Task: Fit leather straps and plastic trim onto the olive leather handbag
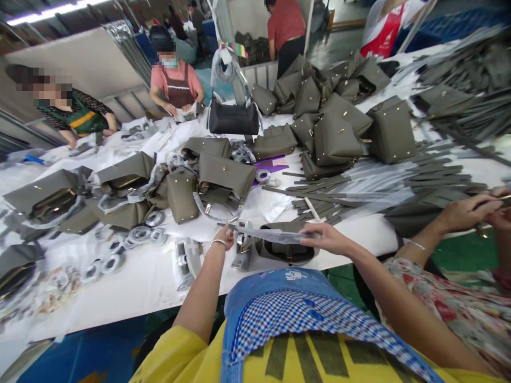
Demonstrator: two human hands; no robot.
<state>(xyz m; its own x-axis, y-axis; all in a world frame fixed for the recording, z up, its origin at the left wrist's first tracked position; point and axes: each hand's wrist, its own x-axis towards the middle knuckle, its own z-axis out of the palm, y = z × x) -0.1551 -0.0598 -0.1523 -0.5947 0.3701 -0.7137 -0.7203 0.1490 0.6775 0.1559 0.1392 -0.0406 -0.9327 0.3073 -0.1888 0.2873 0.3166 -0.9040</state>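
Pinching one end of a film-wrapped strap (pixel 275 234), the left hand (pixel 225 237) is at the lower centre of the frame, thumb and fingers closed on it. The right hand (pixel 326 239), further right, is closed on the other end, so the strap spans the space between them. The loose film looks slick: if either grip bears on film alone, the strap could slide inside it or the film could tear.

Just beside the left hand is a wrapped buckle (pixel 242 246); its metal could snag the film should the strap sag. Close under the strap gapes an open bag (pixel 285 254), whose surface might be scuffed by hardware dragged across it. Right of centre, loose straps (pixel 433 183) lie crossed and heaped, so lifting one could pull others along. At the right edge, a co-worker's hands (pixel 473 208) work near the person's right arm, and an elbow might be bumped.

Which part of the strap lies within each grip is hidden by the fingers, and glare on the film blurs its finish. What the co-worker holds is cut off by the frame. Small scraps (pixel 56 290) at lower left are too smeared to name, a bag at the far left (pixel 18 271) is cropped, and the strap heap (pixel 471 64) at upper right blurs into streaks.
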